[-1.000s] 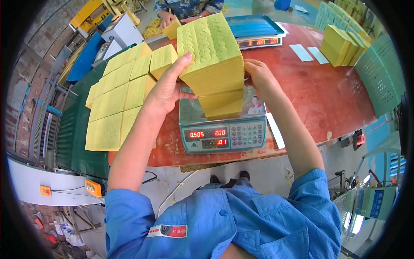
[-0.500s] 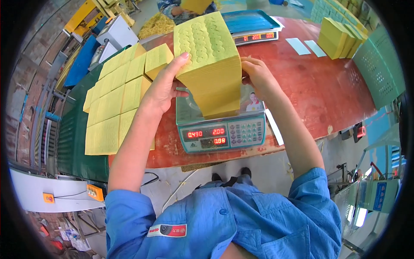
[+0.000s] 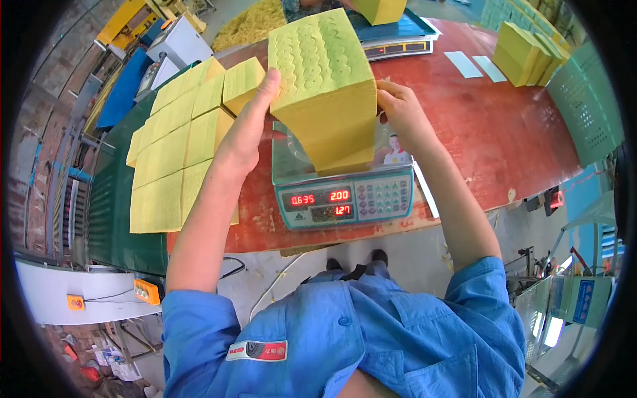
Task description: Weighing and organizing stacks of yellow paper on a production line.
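Note:
A tall stack of yellow paper [image 3: 332, 119], its top sheet stamped with rows of scalloped coin-like shapes, stands on the countertop scale [image 3: 345, 201]. My left hand [image 3: 245, 132] grips the stack's left side, thumb at the upper edge. On the opposite side my right hand [image 3: 406, 111] holds it, its fingertips partly hidden behind the paper. Red digits glow on the scale's display, left of a keypad. Much of the metal pan is covered by the stack.
Several yellow paper stacks [image 3: 166, 149] lie packed together on the left. At the back, another yellow block [image 3: 381, 10] is over a blue-topped scale [image 3: 398, 30]. White slips [image 3: 462, 64] and upright yellow stacks [image 3: 521, 56] occupy the right of the red table [image 3: 491, 126].
Both hands keep hold of the stack, which has shifted slightly. The near scale's digits have changed. At the back, a yellow block has moved over the blue-topped scale.

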Demonstrator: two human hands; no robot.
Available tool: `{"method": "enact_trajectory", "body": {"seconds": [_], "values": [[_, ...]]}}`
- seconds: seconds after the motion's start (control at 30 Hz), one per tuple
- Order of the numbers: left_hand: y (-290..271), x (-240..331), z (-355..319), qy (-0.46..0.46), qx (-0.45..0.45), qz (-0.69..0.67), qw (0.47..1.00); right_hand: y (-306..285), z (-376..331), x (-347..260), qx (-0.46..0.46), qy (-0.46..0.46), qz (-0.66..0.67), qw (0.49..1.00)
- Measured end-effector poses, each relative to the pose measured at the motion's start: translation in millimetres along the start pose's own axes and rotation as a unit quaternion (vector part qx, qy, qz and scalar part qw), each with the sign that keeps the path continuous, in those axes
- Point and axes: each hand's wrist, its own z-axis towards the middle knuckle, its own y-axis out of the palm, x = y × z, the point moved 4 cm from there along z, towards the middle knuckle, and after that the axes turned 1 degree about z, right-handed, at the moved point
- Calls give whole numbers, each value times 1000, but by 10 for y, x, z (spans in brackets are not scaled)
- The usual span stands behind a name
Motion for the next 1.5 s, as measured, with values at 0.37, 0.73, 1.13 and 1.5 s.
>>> {"method": "enact_trajectory", "body": {"seconds": [0.37, 0.73, 1.13, 1.5], "values": [[249, -789, 892, 100, 23, -222, 970, 345, 383, 606, 70, 42, 239, 968], [224, -780, 1403, 87, -60, -323, 940, 413, 711, 359, 27, 71, 239, 968], [329, -594, 1234, 95, -25, -284, 954, 352, 666, 343, 68, 92, 275, 955], [-359, -1513, -369, 64, 173, -231, 955, -181, -732, 692, 45, -17, 331, 942]]}}
